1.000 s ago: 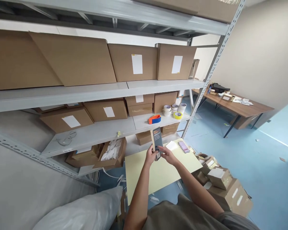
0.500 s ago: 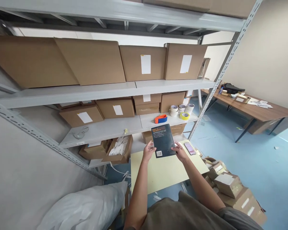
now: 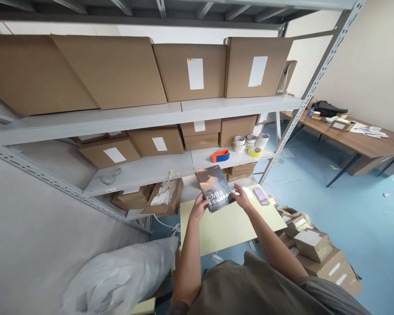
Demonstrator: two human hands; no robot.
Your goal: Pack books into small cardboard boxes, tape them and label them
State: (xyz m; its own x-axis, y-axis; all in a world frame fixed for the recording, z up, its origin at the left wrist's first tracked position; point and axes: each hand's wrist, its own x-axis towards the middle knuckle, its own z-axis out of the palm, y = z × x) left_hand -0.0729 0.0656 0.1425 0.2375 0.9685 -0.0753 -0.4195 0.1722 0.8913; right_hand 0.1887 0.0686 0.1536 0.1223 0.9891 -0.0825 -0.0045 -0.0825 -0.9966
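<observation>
A dark book (image 3: 213,186) is held out over the pale yellow tabletop (image 3: 216,234), tilted, with its picture cover and white lettering facing me. My left hand (image 3: 199,206) grips its lower left corner, thumb on the cover and fingers behind. At the right edge, my right hand (image 3: 241,197) pinches the book near its lower corner, the index finger partly raised. Just right of that hand, a pinkish phone-like item (image 3: 261,196), its face pixelated, lies on the tabletop.
Ahead stands a metal shelf rack (image 3: 134,119) with cardboard boxes (image 3: 190,72), tape rolls (image 3: 255,151) and an orange-blue strap (image 3: 220,155). A stuffed white sack (image 3: 118,275) is at lower left. Boxes (image 3: 328,267) pile on the floor at right, before a brown desk (image 3: 364,135).
The book has been turned over: its back with the barcode faced me before, and now the front cover does. My view has shifted slightly downward.
</observation>
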